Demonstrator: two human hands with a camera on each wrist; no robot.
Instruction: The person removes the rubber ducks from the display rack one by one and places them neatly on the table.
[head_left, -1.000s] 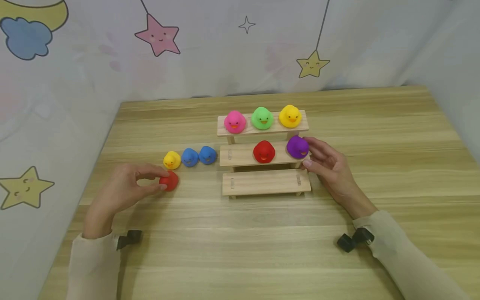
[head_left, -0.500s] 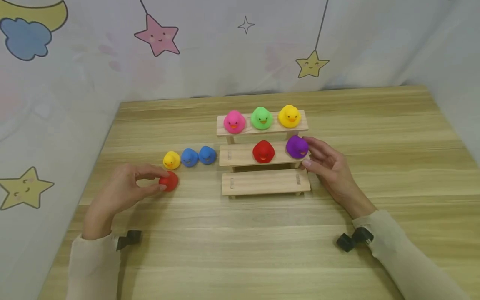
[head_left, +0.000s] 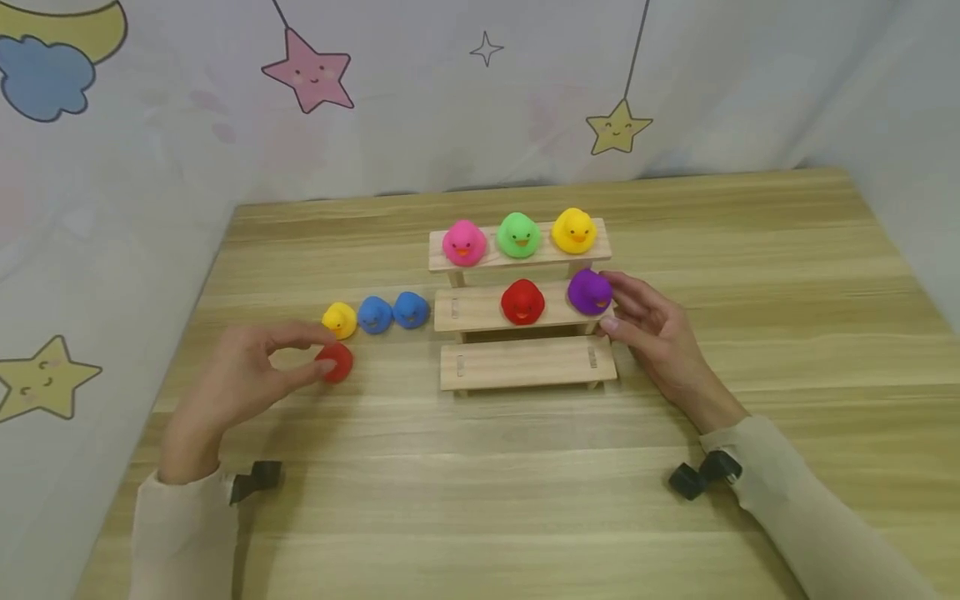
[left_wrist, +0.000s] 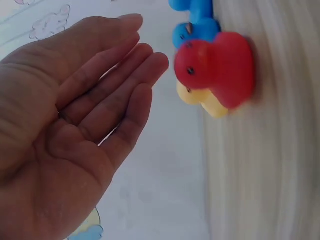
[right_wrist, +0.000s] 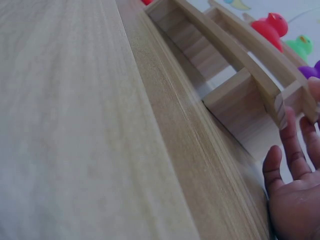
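Note:
Just in front of a small yellow duck (head_left: 340, 321), a red toy duck (head_left: 338, 362) sits on the table at the left. My left hand (head_left: 243, 375) is beside it, thumb overlapping it in the head view. In the left wrist view the loosely bent fingers (left_wrist: 132, 107) are apart from the red duck (left_wrist: 232, 70). A purple duck (head_left: 590, 292) stands at the right end of the wooden rack's middle step (head_left: 476, 308). My right hand (head_left: 660, 337) is at that end, fingers behind the duck's side and thumb at the step's front corner. Its fingers are fairly straight in the right wrist view.
Two blue ducks (head_left: 410, 310) line up right of the small yellow one. The top step (head_left: 491, 254) bears pink (head_left: 463, 243), green (head_left: 518, 236) and yellow (head_left: 573, 231) ducks. Another red duck (head_left: 522, 302) is mid-rack, above the bottom step (head_left: 525, 364). A printed cloth (head_left: 420, 125) hangs behind.
My left fingers have loosened from the red duck, which they were pinching at its sides. My right hand stays by the purple duck. The whole head view has shifted slightly.

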